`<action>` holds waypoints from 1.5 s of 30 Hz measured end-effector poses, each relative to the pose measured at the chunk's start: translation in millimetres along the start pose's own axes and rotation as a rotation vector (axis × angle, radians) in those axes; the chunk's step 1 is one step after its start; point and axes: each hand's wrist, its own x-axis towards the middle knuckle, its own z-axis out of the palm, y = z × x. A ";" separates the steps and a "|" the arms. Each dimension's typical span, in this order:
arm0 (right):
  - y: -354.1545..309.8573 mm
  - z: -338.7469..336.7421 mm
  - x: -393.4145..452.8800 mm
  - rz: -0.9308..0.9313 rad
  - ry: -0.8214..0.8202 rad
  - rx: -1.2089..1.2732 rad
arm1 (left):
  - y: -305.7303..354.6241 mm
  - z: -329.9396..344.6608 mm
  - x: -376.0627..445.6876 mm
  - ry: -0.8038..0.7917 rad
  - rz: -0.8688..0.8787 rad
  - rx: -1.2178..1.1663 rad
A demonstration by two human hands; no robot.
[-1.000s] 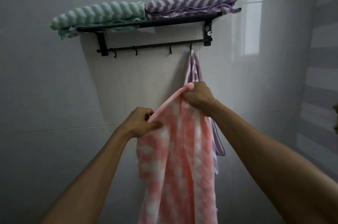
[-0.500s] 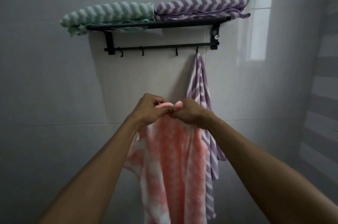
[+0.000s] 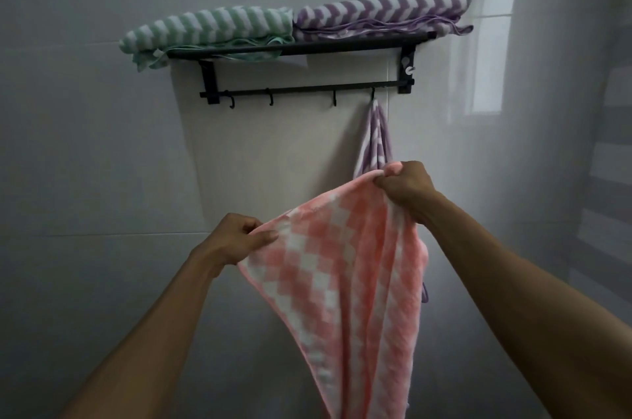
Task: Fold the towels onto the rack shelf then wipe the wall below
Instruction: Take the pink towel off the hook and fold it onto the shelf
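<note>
A pink and white checked towel (image 3: pixel 345 275) hangs spread between my hands in front of the wall. My left hand (image 3: pixel 236 240) pinches its top edge low on the left. My right hand (image 3: pixel 405 186) grips the other top corner, higher and to the right. On the black rack shelf (image 3: pixel 297 47) lie a folded green striped towel (image 3: pixel 208 30) on the left and a folded purple striped towel (image 3: pixel 379 16) on the right. Another purple striped towel (image 3: pixel 376 141) hangs from the rightmost hook, partly hidden behind the pink towel.
Under the shelf runs a black bar with several hooks (image 3: pixel 270 98), three of them bare. The grey tiled wall (image 3: pixel 102 179) stretches below and to the left. A side wall with pale stripes (image 3: pixel 612 179) meets it on the right.
My hands were together at the towel's top edge half a second ago. They have moved apart, the right hand up and right, spreading the pink towel wide.
</note>
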 end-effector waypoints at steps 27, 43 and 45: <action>-8.7 58.4 -45.7 0.181 -0.588 0.605 | 63.7 74.3 3.2 0.061 -0.175 -0.721; -9.7 48.7 -42.3 -0.489 -0.456 -0.102 | 57.8 56.2 -2.7 0.167 -0.157 -0.891; -11.4 50.8 -44.2 -0.532 -0.444 -0.160 | 61.5 57.4 -7.0 0.102 -0.141 -0.918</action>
